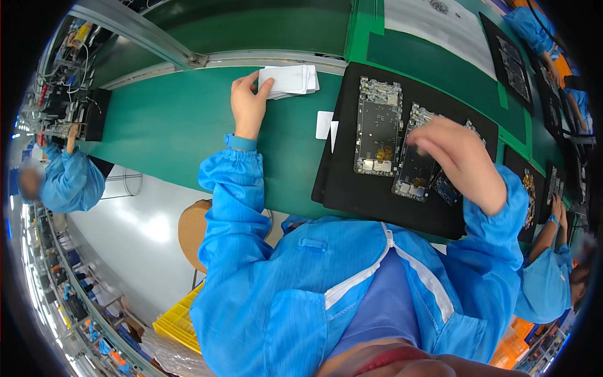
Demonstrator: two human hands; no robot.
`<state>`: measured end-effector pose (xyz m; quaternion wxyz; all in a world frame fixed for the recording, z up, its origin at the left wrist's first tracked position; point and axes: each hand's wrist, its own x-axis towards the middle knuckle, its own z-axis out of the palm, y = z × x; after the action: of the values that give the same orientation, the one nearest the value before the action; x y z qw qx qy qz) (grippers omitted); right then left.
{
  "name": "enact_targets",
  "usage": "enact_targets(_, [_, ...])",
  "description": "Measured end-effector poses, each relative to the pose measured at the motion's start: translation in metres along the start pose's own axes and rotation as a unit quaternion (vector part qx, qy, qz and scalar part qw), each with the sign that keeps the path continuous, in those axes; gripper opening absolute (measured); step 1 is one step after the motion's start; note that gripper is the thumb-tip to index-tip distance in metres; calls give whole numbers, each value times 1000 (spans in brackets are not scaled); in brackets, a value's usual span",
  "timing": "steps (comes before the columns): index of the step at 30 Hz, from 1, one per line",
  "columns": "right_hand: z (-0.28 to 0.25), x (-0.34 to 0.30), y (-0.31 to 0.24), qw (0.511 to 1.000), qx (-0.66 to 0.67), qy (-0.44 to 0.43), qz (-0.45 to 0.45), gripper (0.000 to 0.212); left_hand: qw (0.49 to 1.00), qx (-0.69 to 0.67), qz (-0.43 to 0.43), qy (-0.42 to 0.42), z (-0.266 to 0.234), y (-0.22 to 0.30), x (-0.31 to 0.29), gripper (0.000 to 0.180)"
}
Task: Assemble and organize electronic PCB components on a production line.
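My left hand (250, 105) is closed on a small stack of white cards (289, 80) at the back of the green table, its thumb on top. Over the black mat (352, 191), my right hand (455, 154) hangs with fingers bunched and slightly blurred; anything between them is hidden. Beneath it lies a slanted circuit board (411, 173), partly covered by the hand. Another circuit board (380, 119) lies uncovered to its left, and a third circuit board (447, 188) shows in part to its right. Loose white cards (324, 124) rest at the mat's left edge.
The green table (169, 125) extends left, under a metal frame (141, 28). More black mats with boards (512, 66) lie at the right. Co-workers in blue (72, 179) sit left and right. A stool (193, 232) and yellow crate (182, 317) stand below.
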<state>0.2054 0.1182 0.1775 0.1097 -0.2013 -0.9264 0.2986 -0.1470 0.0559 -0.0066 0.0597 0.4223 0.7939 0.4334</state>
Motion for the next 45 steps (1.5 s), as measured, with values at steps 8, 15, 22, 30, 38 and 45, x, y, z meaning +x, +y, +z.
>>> enact_targets(8, [36, 41, 47, 996, -25, 40, 73, 14, 975, -208, -80, 6, -2, -9, 4, 38])
enact_targets(15, [47, 60, 56, 992, -35, 91, 81, 30, 936, -311, -160, -40, -27, 8, 1, 21])
enact_targets(22, [48, 67, 65, 992, -69, 84, 66, 47, 894, 29, 436, 95, -47, 83, -57, 20])
enact_targets(30, [42, 60, 83, 995, 72, 61, 44, 48, 951, -305, 13, -44, -32, 107, -86, 42])
enact_targets(38, [34, 49, 73, 985, 133, 101, 47, 48, 891, -433, -53, -127, -28, 122, -85, 48])
enact_targets(45, [33, 48, 68, 984, 142, 100, 36, 48, 899, -402, -51, -164, -36, 121, -86, 47])
